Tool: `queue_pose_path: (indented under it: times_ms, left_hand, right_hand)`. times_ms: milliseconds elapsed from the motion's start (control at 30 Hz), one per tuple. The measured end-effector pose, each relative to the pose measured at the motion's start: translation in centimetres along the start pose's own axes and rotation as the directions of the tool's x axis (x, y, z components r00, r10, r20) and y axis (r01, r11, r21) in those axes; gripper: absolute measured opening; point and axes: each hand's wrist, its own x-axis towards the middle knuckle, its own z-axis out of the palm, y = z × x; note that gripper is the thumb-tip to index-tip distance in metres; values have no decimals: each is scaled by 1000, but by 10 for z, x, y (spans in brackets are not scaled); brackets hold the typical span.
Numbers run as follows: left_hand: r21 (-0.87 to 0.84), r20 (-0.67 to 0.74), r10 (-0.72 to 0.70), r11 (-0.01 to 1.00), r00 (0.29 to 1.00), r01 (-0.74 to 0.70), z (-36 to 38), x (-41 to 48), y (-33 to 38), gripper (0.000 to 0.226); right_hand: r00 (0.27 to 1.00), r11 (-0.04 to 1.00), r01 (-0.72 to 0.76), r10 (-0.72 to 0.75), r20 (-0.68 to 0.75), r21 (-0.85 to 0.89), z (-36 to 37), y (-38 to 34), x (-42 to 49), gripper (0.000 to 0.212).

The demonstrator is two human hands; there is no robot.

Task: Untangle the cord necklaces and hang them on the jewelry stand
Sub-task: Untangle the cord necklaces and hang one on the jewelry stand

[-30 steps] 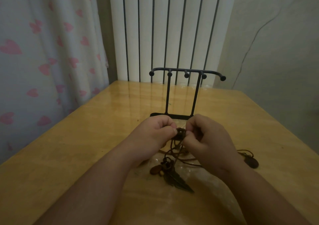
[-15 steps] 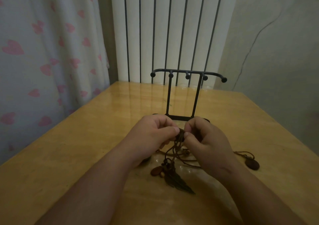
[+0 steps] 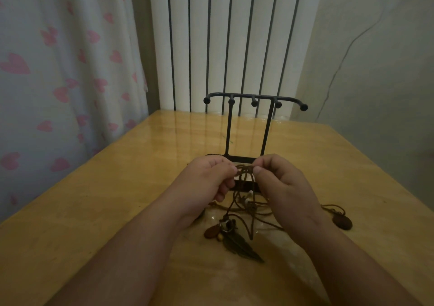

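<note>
Above the middle of the glossy yellow wooden desk [image 3: 105,200], the left hand [image 3: 209,178] and right hand [image 3: 284,183] each close a pinching grip on the tangled dark brown cord necklaces [image 3: 245,168]. The strands trail down to a dark metal feather pendant [image 3: 242,247] lying nearer. Just beyond the hands stands the black metal jewelry stand [image 3: 229,129], its hooks bare.
</note>
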Motion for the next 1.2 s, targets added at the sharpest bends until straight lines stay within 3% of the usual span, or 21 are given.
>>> queue_pose_path:
  times_ms: [200,433,700,867,1033,1200]
  left_hand:
    - [24,-10,15,1000,1000,-15,-3,0,0,31]
    - [68,-17,1,998,1000,0,-1,1,-2,26]
    - [49,-23,3,999,1000,-2,-2,0,-1,17]
    - [139,-24,18,990,1000,-15,0,0,-4,12]
    - [4,-71,-133,991,989,134,4,5,-5,21]
    - [-333,-114,-234,925,966,184,0,9,-5,17]
  right_hand:
    - [1000,990,-12,9,22,139,-6,1,0,19]
    - [998,998,-3,6,-67,55,-4,-2,0,19]
    - [997,993,-73,72,10,89,-3,-3,0,22]
    - [997,988,-80,80,1,130,-4,-3,1,20]
    - [951,845,-306,247,187,439,-4,-3,5,26]
    - [944,854,-323,261,202,407,-11,-4,9,18]
